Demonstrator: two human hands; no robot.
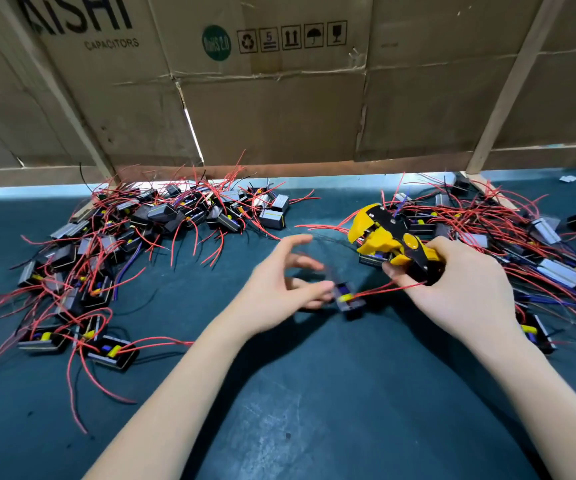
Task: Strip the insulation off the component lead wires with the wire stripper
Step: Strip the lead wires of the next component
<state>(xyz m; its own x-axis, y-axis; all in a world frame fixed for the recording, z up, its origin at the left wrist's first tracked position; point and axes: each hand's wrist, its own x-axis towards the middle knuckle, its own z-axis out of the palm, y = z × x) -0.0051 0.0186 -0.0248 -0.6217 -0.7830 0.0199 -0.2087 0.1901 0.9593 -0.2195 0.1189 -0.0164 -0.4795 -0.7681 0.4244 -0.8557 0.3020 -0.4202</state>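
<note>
1. Flattened cardboard cartons (272,109) wall off the space well beyond both hands' fingertips. The left panel reads "AiSHi" (the top of the letters is cut off) with "CAPACITORS" beneath it; further right sits a green round "RoHS 2.0" mark, then a row of shipping pictograms: recycling, a stacking limit "5", this-way-up arrows, an umbrella, a fragile glass.
2. A dark teal bench mat (297,393) lies under both forearms and hands.
3. A large heap of black wound components (113,258) with red lead wires spreads out well to the outer side of the left hand's fingers; a second heap (539,244) lies beyond and outside the right hand's knuckles.
4. The right hand (466,289) curls its fingers round the handles of the yellow-and-black wire stripper (388,240), whose head points away from the fingertips, up and to the left, jaws standing apart.
5. The left hand (284,275) is blurred by motion; its fingers are spread and loosely bent (whether they pinch anything, I cannot tell).
6. A single black component (347,299) with a yellow and blue part sits right at the left hand's fingertips, between the two hands; contact is unclear.
7. Its red lead wire (383,290) runs from it across to the underside of the right hand's fingers.
</note>
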